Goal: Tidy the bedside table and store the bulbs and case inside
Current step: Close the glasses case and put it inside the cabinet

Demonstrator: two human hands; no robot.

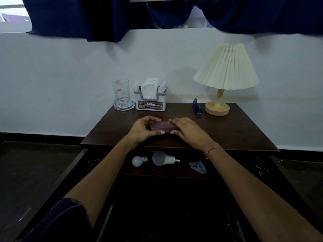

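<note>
A dark maroon case with pale lettering lies on the dark wooden bedside table, near its front middle. My left hand grips the case's left end and my right hand covers its right end, thumbs at the front edge. Below the tabletop, inside the open compartment, a small white bulb and a larger white bulb lie on their sides on a shelf.
At the table's back stand a glass mug, a tissue holder, a small dark blue object and a lamp with a pleated shade. A clear plastic piece lies on the shelf right of the bulbs. Wall behind.
</note>
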